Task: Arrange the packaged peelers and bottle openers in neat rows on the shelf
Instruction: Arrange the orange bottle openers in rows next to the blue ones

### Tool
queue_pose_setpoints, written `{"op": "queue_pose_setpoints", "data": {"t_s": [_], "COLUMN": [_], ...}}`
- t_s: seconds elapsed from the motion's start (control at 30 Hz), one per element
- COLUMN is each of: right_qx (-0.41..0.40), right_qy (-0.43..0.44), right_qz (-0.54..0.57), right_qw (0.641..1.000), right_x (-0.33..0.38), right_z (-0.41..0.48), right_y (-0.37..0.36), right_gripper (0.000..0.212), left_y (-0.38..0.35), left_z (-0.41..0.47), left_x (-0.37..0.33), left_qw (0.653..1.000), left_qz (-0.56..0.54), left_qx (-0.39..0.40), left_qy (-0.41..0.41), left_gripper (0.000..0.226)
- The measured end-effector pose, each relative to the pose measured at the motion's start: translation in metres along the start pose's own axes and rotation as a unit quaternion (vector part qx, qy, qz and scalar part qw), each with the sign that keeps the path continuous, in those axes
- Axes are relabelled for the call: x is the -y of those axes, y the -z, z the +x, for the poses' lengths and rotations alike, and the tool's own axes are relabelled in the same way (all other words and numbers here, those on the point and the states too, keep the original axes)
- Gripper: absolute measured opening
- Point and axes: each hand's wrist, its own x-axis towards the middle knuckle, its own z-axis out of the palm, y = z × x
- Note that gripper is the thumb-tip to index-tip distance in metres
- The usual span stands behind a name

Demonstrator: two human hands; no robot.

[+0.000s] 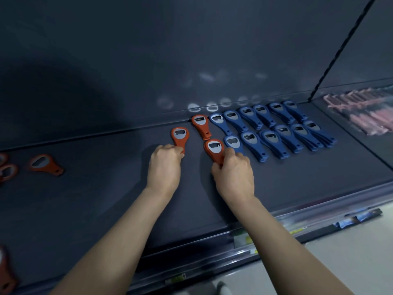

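Blue bottle openers (274,126) lie in two neat rows at the back right of the dark shelf (106,199). To their left lie red ones. My left hand (164,167) grips the handle of a red opener (179,135). Beside it, my right hand (234,173) pinches the handle of a stack of red openers (214,149). Another red opener (201,125) rests behind it against the back wall.
Loose red openers lie at the left: one (45,165) alone, more at the edge (7,169) and one at the bottom left corner (6,273). Pink packaged peelers (365,113) fill the section past the divider on the right. Price labels (244,241) run along the shelf's front rail.
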Motion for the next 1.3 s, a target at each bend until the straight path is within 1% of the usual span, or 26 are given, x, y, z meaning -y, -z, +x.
{"op": "queue_pose_setpoints", "data": {"t_s": [0.1, 0.2, 0.33, 0.47, 0.63, 0.73, 0.87, 0.93, 1.03, 1.13, 1.2, 1.3], "right_qx": [0.004, 0.009, -0.016, -0.032, -0.034, -0.026, -0.02, -0.016, -0.008, 0.009, 0.029, 0.078], "right_qy": [0.013, 0.021, 0.032, 0.067, 0.1, 0.111, 0.121, 0.134, 0.17, 0.221, 0.264, 0.343], "right_qz": [0.001, 0.002, -0.016, 0.027, 0.038, 0.04, 0.05, 0.053, 0.05, 0.034, 0.024, 0.017], "right_qw": [1.0, 1.0, 0.999, 0.997, 0.994, 0.993, 0.991, 0.989, 0.984, 0.975, 0.964, 0.936], "right_x": [-0.002, -0.003, -0.004, -0.003, -0.007, -0.011, -0.016, -0.016, -0.011, 0.004, 0.02, 0.049], "right_z": [0.0, 0.0, 0.002, 0.005, 0.007, 0.011, 0.015, 0.018, 0.022, 0.025, 0.023, 0.016], "right_y": [0.0, 0.0, 0.002, 0.008, 0.011, 0.012, 0.016, 0.019, 0.023, 0.022, 0.017, 0.003], "right_gripper": [0.02, 0.029, 0.039, 0.032, 0.02, 0.02, 0.022, 0.023, 0.025, 0.028, 0.032, 0.035], "left_y": [-0.002, -0.005, -0.008, -0.01, -0.013, -0.014, -0.011, -0.005, 0.009, 0.028, 0.04, 0.057], "left_z": [0.004, 0.009, 0.015, 0.021, 0.027, 0.031, 0.031, 0.027, 0.015, -0.006, -0.024, -0.057], "left_x": [-0.002, -0.004, -0.005, -0.005, -0.006, -0.008, -0.01, -0.009, -0.002, 0.007, 0.017, 0.037], "left_qw": [1.0, 1.0, 0.999, 0.999, 0.997, 0.996, 0.995, 0.994, 0.993, 0.992, 0.992, 0.986], "left_qz": [-0.01, -0.013, -0.031, -0.044, -0.053, -0.062, -0.08, -0.092, -0.071, -0.045, -0.009, 0.041], "left_qx": [-0.009, -0.013, -0.02, -0.031, -0.048, -0.06, -0.054, -0.061, -0.084, -0.103, -0.108, -0.116], "left_qy": [0.001, 0.005, 0.007, 0.0, 0.001, 0.008, 0.017, 0.026, 0.04, 0.052, 0.065, 0.115], "left_gripper": [0.019, 0.02, 0.021, 0.02, 0.019, 0.017, 0.015, 0.019, 0.025, 0.023, 0.021, 0.019]}}
